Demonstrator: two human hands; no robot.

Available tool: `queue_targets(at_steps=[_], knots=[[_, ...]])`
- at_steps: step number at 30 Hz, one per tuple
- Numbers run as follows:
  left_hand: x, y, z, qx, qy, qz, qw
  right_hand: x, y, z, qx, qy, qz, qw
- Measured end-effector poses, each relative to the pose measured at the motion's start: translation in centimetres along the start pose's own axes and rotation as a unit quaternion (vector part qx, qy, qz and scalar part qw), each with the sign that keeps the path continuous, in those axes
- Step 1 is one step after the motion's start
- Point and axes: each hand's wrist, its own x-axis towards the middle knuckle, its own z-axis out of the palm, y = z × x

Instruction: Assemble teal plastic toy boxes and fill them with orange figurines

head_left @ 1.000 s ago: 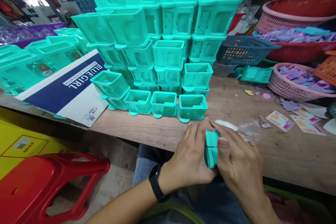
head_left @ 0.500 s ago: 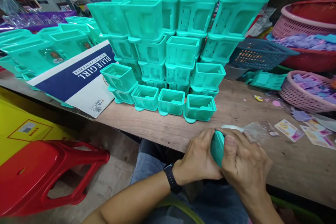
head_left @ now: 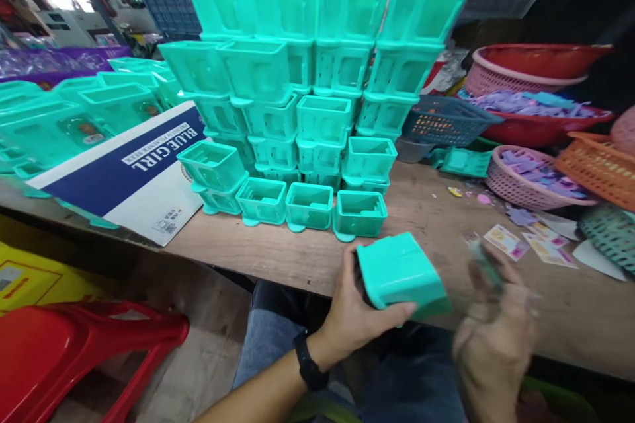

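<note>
At the front edge of the table, my left hand (head_left: pixel 347 320) grips a teal plastic box (head_left: pixel 399 271), thumb along its near side and fingers around its left end. The box is tilted, its smooth outer wall facing up. My right hand (head_left: pixel 499 337) is to the right, apart from the box and smeared by motion. A thin, blurred greyish-green piece (head_left: pixel 487 266) shows at its fingers; its kind cannot be made out. Beyond my hands, a row of small teal boxes (head_left: pixel 310 208) stands before tall stacks of teal boxes (head_left: pixel 344 66).
A blue and white carton panel (head_left: pixel 149 165) leans left of the stacks, with more teal boxes (head_left: pixel 44 122) behind it. Printed cards (head_left: pixel 506 242) lie on the right of the table (head_left: pixel 436 211). Baskets of purple pieces (head_left: pixel 536 178) stand farther back. A red stool (head_left: pixel 44 350) is at lower left.
My hands have come apart: both were pressed around a teal piece, and now the left alone holds the teal box while the right has moved away rightward. The view has shifted.
</note>
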Motion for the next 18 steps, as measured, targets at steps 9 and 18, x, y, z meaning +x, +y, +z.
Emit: queue_targets(at_steps=[9,18], knots=[[-2.9,-2.8,0.1,-0.081,-0.062,0.028,0.994,-1.9,-0.3,0.6,0.337,-0.040,0.342,0.876],[-2.9,-0.4,-2.0,0.250,-0.061,0.132,0.957,-1.3,1.5,-0.1,0.202,-0.003,0.269,0.942]])
